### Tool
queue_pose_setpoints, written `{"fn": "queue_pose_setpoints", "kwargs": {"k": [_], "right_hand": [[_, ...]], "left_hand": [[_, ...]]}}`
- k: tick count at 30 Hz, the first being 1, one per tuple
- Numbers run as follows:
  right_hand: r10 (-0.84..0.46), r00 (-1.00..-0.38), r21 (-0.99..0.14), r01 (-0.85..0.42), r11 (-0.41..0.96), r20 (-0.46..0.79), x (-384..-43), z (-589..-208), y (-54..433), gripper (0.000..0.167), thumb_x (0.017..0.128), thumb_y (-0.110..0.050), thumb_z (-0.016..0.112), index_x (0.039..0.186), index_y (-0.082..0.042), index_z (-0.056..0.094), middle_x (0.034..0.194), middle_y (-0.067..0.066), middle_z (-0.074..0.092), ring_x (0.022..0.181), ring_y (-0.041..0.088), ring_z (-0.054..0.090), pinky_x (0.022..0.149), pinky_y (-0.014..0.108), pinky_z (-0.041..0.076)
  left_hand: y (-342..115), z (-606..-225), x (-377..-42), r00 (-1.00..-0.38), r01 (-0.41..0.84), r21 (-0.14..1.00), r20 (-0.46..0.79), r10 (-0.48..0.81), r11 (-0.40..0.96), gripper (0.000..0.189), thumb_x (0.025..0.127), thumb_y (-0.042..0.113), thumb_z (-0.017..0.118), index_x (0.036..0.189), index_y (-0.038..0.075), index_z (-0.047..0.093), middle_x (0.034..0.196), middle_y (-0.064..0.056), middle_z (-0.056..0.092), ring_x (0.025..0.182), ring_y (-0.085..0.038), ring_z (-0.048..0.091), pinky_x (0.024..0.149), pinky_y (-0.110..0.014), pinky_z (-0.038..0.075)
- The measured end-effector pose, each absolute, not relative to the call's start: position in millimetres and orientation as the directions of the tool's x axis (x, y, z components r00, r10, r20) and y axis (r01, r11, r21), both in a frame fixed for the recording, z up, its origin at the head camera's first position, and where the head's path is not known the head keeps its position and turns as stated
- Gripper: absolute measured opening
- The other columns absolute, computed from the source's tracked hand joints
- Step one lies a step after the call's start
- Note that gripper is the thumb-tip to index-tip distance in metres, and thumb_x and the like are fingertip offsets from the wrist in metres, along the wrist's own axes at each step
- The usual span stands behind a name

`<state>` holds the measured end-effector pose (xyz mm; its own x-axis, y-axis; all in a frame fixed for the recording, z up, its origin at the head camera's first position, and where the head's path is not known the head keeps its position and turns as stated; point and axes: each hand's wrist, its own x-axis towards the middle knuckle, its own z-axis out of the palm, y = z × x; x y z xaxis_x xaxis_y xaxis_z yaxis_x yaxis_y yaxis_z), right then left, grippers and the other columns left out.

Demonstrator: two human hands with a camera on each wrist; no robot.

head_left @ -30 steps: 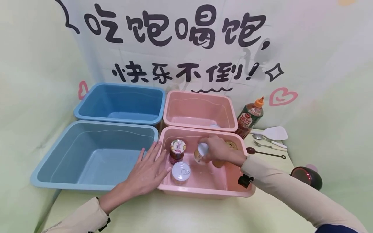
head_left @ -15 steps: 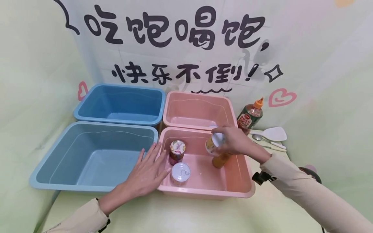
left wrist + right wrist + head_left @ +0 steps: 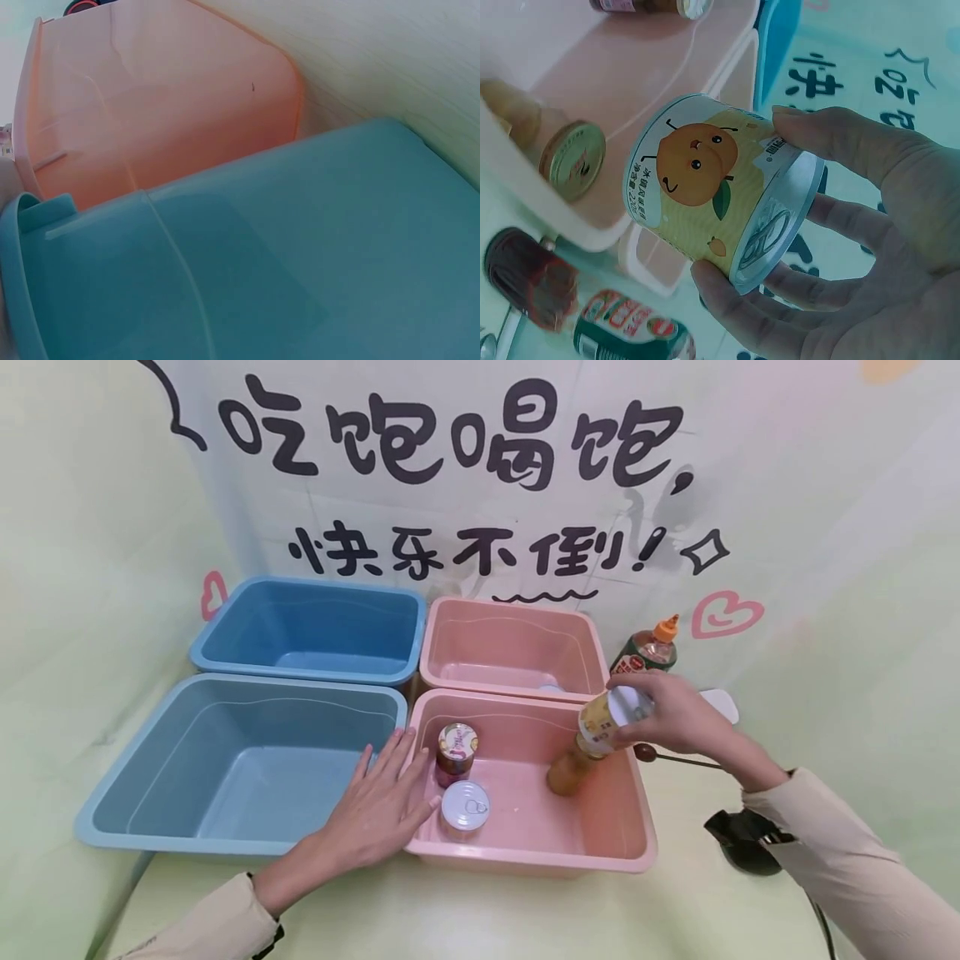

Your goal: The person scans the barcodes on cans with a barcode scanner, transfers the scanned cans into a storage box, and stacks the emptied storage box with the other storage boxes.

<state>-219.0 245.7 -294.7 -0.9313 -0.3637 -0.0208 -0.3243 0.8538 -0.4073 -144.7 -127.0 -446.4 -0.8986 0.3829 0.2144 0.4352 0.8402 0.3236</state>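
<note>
My right hand [image 3: 675,714] holds a can [image 3: 600,724] with a pull-tab lid above the right wall of the front pink bin [image 3: 525,860]. In the right wrist view, the can's pale yellow label [image 3: 697,165] shows an orange cartoon fruit, and thumb and fingers grip the lid end. Below it in the bin stands a jar [image 3: 567,774] of amber content; its gold lid [image 3: 576,161] shows in the right wrist view. A dark jar [image 3: 456,753] and another pull-tab can [image 3: 465,808] stand at the bin's left. My left hand [image 3: 375,810] rests, fingers spread, across the adjoining bin rims.
A light blue bin [image 3: 217,843] stands left of the front pink one. Behind are a darker blue bin [image 3: 315,670] and another pink bin [image 3: 517,687]. At right are an orange-capped sauce bottle [image 3: 652,647], a partly hidden white spatula [image 3: 722,703] and a dark corded object [image 3: 750,856].
My right hand has lifted the can out of the front pink bin and carried it right, over the bin's right wall. The left hand has stayed in place.
</note>
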Motion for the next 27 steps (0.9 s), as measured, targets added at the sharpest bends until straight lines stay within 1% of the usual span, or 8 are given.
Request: {"fn": "queue_pose_setpoints", "kwargs": {"k": [2, 5, 9, 13, 18, 27], "right_hand": [[-0.345, -0.939, -0.360, -0.325, 0.875, 0.009, -216.2, -292.3, 254.3, 0.060, 0.068, -0.018, 0.089, 0.123, -0.008, 0.066, 0.099, 0.017, 0.067, 0.081, 0.026, 0.059, 0.058, 0.031, 0.048], [-0.306, -0.952, -0.341, -0.293, 0.893, 0.016, -211.6, -291.1, 267.2, 0.062, 0.069, -0.020, 0.089, 0.124, -0.008, 0.064, 0.100, 0.019, 0.066, 0.082, 0.029, 0.058, 0.059, 0.031, 0.047], [-0.264, -0.964, -0.361, -0.249, 0.899, 0.005, -206.8, -293.0, 284.7, 0.062, 0.071, -0.020, 0.089, 0.124, -0.005, 0.061, 0.105, 0.023, 0.064, 0.086, 0.032, 0.059, 0.060, 0.032, 0.048], [-0.235, -0.972, -0.377, -0.217, 0.900, -0.003, -203.5, -296.0, 303.4, 0.063, 0.072, -0.023, 0.089, 0.124, -0.006, 0.059, 0.107, 0.025, 0.063, 0.089, 0.036, 0.060, 0.059, 0.032, 0.048], [-0.191, -0.981, -0.376, -0.173, 0.910, -0.012, -199.2, -300.1, 325.5, 0.065, 0.072, -0.020, 0.088, 0.126, -0.002, 0.057, 0.106, 0.028, 0.064, 0.088, 0.036, 0.060, 0.060, 0.033, 0.047], [-0.098, -0.992, -0.356, -0.065, 0.932, -0.076, -193.9, -317.0, 361.7, 0.064, 0.074, -0.018, 0.085, 0.127, 0.003, 0.055, 0.106, 0.036, 0.060, 0.087, 0.039, 0.058, 0.060, 0.032, 0.048]], "left_hand": [[-126.9, -446.1, -144.3, -0.898, 0.437, 0.324, 0.216, 0.383, 0.839, 0.068, 0.099, 0.051, 0.049, 0.150, 0.006, 0.044, 0.166, -0.018, 0.021, 0.155, -0.036, 0.015, 0.121, -0.065, 0.013], [-126.8, -445.7, -143.8, -0.896, 0.440, 0.318, 0.221, 0.385, 0.840, 0.068, 0.099, 0.050, 0.050, 0.150, 0.005, 0.045, 0.165, -0.018, 0.022, 0.155, -0.036, 0.016, 0.120, -0.065, 0.013], [-126.7, -445.1, -143.7, -0.895, 0.441, 0.314, 0.224, 0.386, 0.840, 0.068, 0.099, 0.049, 0.050, 0.150, 0.005, 0.045, 0.165, -0.018, 0.022, 0.155, -0.036, 0.016, 0.120, -0.065, 0.014], [-126.4, -445.1, -143.8, -0.896, 0.440, 0.313, 0.220, 0.387, 0.842, 0.067, 0.099, 0.050, 0.050, 0.149, 0.005, 0.045, 0.165, -0.018, 0.023, 0.155, -0.036, 0.016, 0.120, -0.065, 0.015], [-126.3, -446.3, -142.6, -0.895, 0.440, 0.308, 0.222, 0.386, 0.844, 0.067, 0.099, 0.050, 0.049, 0.149, 0.006, 0.046, 0.165, -0.018, 0.023, 0.155, -0.037, 0.018, 0.119, -0.066, 0.016], [-126.3, -446.4, -142.5, -0.892, 0.445, 0.301, 0.230, 0.388, 0.844, 0.067, 0.099, 0.050, 0.050, 0.149, 0.005, 0.046, 0.165, -0.018, 0.024, 0.154, -0.037, 0.018, 0.119, -0.066, 0.016]]}}
